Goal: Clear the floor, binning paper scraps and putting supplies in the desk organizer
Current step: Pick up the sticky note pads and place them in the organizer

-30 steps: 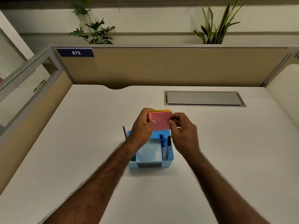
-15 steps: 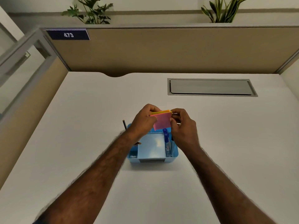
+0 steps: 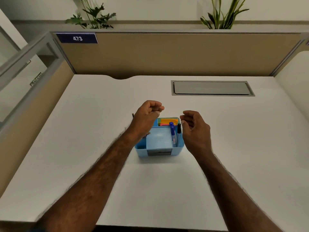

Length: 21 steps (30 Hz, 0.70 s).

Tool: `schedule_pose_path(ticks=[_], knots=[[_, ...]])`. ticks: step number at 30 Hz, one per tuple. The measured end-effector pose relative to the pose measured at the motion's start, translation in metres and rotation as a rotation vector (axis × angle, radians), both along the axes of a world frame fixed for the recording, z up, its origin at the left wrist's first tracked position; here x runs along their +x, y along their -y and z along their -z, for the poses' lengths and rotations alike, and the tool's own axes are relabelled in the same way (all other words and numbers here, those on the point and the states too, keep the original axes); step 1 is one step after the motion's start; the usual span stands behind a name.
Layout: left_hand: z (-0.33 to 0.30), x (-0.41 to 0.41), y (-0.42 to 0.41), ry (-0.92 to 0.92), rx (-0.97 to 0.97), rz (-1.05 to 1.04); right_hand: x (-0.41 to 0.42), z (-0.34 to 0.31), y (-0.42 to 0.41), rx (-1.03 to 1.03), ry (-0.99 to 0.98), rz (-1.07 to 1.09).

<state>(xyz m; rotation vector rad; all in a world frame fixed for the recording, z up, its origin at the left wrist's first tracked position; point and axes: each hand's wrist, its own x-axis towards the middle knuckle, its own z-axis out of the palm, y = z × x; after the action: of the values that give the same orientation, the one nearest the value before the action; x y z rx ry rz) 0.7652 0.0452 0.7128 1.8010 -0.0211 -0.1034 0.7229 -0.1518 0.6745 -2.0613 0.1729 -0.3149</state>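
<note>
Item: light blue plastic desk organizer [image 3: 142, 150], rectangular, several compartments, standing near the middle of the white desk top [image 3: 83, 139]. Contents, rear compartment: stack of square sticky notes [image 3: 168, 122], orange sheet uppermost, pink edge showing below, lying tilted inside the walls. Right-hand slot: blue-capped marker with white barrel [image 3: 172, 131] and, just beside it, slim black pen [image 3: 179, 128], both upright and leaning slightly. Centre compartment: pale blue floor visible. Left compartment: mostly hidden by the forearm; a thin dark stick [image 3: 133, 115] rises past the wrist there.

Left hand [image 3: 148, 113]: above the organizer's rear left corner, fingers curled in against the thumb, holding nothing. Right hand [image 3: 194, 127]: just beside the organizer's right wall, fingers loosely bent, holding nothing.

Surroundings: grey metal cable hatch [image 3: 211, 87] set in the desk; tan partition with navy number plate "473" [image 3: 77, 38]; two green potted plants [image 3: 93, 15] behind it.
</note>
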Motion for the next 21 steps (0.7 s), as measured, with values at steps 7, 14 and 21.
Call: schedule_pose_path(ticks=[7,14,21], knots=[[-0.016,-0.095,-0.005,0.068,-0.109,0.005,-0.101,-0.014,-0.014,-0.018,0.085,0.002],[-0.008,-0.193,0.0,0.114,-0.23,0.063,-0.194,-0.022,-0.023,-0.036,0.107,0.079],[0.01,-0.265,0.02,0.102,-0.239,0.133,-0.263,-0.019,-0.016,-0.092,0.037,0.122]])
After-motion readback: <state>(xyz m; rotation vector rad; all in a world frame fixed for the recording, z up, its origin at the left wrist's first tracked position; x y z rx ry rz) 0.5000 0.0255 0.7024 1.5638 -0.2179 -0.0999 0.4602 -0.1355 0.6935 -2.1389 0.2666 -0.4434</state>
